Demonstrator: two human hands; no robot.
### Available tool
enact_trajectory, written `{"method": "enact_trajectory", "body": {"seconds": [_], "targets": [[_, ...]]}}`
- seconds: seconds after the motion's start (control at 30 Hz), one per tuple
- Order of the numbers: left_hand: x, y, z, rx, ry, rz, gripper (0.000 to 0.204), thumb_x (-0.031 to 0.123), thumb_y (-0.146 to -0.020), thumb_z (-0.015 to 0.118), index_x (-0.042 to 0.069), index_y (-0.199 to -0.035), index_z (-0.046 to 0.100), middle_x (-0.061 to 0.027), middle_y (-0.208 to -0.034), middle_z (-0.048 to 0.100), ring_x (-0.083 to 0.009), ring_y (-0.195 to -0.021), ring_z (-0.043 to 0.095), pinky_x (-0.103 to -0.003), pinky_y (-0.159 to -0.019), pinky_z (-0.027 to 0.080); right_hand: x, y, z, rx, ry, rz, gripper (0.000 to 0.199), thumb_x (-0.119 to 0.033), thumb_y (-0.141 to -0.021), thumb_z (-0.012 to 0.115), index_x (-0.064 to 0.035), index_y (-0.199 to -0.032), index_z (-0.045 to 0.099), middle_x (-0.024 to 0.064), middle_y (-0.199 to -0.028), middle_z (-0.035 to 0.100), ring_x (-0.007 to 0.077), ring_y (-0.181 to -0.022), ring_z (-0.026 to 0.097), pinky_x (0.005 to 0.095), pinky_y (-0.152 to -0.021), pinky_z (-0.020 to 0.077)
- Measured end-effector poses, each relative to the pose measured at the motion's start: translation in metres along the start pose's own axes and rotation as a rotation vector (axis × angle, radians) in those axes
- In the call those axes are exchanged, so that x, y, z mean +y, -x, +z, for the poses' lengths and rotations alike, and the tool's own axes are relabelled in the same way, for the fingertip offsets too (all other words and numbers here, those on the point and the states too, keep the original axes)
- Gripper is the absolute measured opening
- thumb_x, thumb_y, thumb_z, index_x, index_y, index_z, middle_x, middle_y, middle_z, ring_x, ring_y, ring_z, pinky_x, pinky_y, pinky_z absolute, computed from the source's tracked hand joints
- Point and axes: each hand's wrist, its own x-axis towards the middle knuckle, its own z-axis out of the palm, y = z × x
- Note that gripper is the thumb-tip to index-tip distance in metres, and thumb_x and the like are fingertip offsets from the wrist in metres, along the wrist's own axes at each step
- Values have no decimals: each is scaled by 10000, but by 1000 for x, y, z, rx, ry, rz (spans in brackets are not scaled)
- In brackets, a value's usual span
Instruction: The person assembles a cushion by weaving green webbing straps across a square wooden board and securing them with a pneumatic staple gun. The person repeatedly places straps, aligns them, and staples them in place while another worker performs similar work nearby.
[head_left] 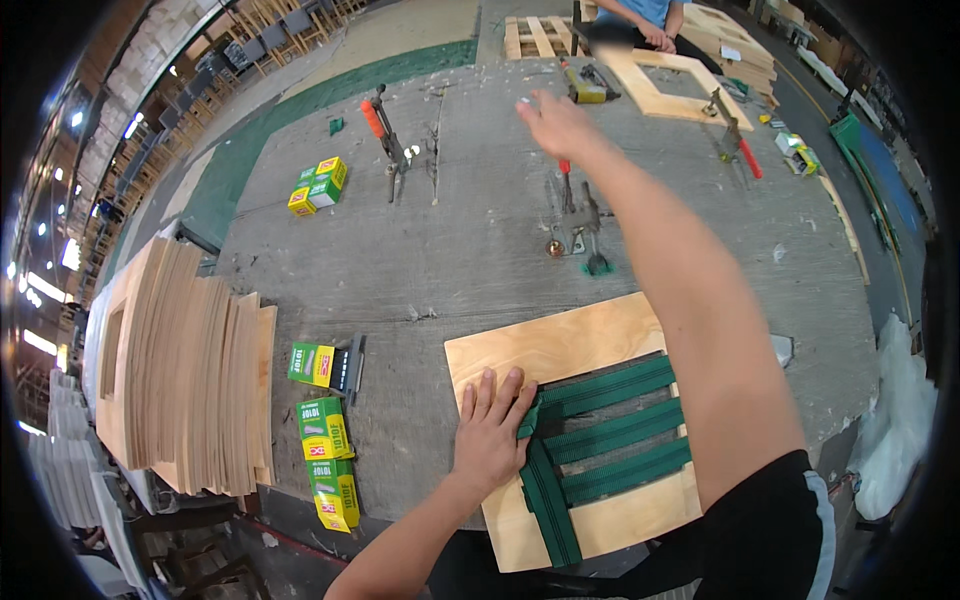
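A pale wooden frame (545, 340) lies on the table in front of me, with green webbing straps (610, 425) across its opening. One more strap (549, 505) runs lengthwise over them, down past the near edge. My left hand (492, 430) rests flat on the frame's left side, fingers spread, fingertips beside the strap's folded end. Stretched far forward over the table, my right hand (556, 125) has its fingers apart and nothing visible in it. Just past it lies a yellow-green tool (588, 88), partly blurred. A red-handled toggle clamp (580, 215) stands below that hand.
More toggle clamps stand at left (385, 140) and right (735, 140). Staple boxes (325, 430) line the left, near stacked wooden frames (190, 370). Across the table, a person (650, 25) sits by another frame (680, 85). Clear plastic (893, 425) hangs at right.
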Motion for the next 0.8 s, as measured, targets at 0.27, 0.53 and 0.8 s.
{"method": "enact_trajectory", "body": {"seconds": [0.27, 0.53, 0.8], "targets": [[-2, -14, -4, -83, 94, -16, 844, 184, -828, 748, 233, -1601, 412, -63, -1699, 310, -420, -1571, 223, -599, -1265, 178, 60, -14, 70, -283, 52, 123, 711, -570, -1081, 363, -85, -1600, 380, 204, -1605, 439, 407, -1466, 431, 520, -1201, 360], [-4, -15, -4, -27, 85, -32, 727, 185, -887, 714, 222, -1570, 466, -80, -1675, 359, -432, -1551, 273, -601, -1256, 207, 46, -13, 76, -314, 200, 180, 663, -544, -1091, 350, -166, -1635, 321, 156, -1628, 416, 371, -1510, 377, 554, -1219, 320], [6, -17, -7, 26, 115, 46, 668, 200, -930, 686, 221, -1564, 475, -81, -1662, 379, -434, -1540, 295, -598, -1249, 228, 75, 29, 32, -143, -234, 154, 764, -580, -1077, 370, -95, -1655, 246, 188, -1687, 306, 372, -1543, 324, 504, -1245, 275]]}}
